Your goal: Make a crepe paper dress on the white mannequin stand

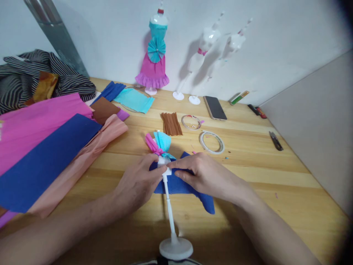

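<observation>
A small white dress-form mannequin (165, 169) lies tilted over the table, its stand and round base (175, 248) toward me. Its upper part wears pink crepe paper (152, 144) and turquoise crepe paper (162, 141). My left hand (139, 178) is closed around the form's lower body, the thumb on its white surface. From the other side, my right hand (199, 173) touches the same spot with its stretched index fingertip, the thumb held apart below. Dark blue crepe paper (176, 185) lies under the form and both hands, partly hidden by them.
Crepe paper sheets, including a blue one (52, 162), cover the left side. A dressed mannequin (157, 51) and two barer ones stand at the wall. Tape rolls (211, 142), pleated brown paper (171, 123), a phone (215, 108) and a cutter (275, 141) lie beyond my hands.
</observation>
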Tool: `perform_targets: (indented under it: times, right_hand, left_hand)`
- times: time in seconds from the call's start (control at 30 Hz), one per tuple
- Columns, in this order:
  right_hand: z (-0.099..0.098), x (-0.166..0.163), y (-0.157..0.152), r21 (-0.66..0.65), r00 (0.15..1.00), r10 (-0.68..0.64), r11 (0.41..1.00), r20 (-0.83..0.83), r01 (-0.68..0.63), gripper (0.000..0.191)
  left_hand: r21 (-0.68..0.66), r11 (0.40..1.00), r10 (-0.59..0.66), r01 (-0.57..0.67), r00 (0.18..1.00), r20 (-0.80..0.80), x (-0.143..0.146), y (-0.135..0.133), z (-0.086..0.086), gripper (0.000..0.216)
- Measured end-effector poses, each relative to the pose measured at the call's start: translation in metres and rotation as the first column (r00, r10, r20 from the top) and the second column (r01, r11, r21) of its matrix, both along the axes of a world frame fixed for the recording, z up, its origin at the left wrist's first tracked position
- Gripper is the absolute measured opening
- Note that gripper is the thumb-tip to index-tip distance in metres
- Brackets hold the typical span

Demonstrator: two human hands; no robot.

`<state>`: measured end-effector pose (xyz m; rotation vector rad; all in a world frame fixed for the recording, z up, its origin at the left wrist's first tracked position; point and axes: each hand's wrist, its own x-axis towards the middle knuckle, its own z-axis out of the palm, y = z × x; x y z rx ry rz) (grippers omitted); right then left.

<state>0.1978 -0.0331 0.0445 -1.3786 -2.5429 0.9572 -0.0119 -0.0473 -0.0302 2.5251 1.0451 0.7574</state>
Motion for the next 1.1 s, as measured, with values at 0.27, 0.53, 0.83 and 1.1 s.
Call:
perform_targets:
  times: [0.27,0.53,0.83,1.1]
  right_hand:
    - [-0.006,-0.001,0.001,0.039,1.000,0.010,0.999,0.018,-0.011,0.028]
    - [-0.007,-0.003,0.001,0.040,0.997,0.034,0.999,0.067,-0.037,0.031]
    - [-0.009,-0.003,0.001,0.083,0.996,0.049,0.995,0.070,-0.054,0.030]
    - [-0.011,-0.002,0.001,0.109,0.995,0.050,0.992,0.082,-0.059,0.030]
  left_hand:
    - [-0.379,0.888,0.323,-0.262,0.940,0.107,-0.001,0.009,0.018,0.024]
    - [-0.790,0.586,0.449,-0.178,0.883,0.134,0.004,0.027,0.015,0.031]
    - [-0.785,0.605,0.361,-0.136,0.925,0.118,0.002,0.028,0.014,0.040]
    - [-0.810,0.568,0.423,-0.149,0.897,0.132,0.003,0.028,0.011,0.028]
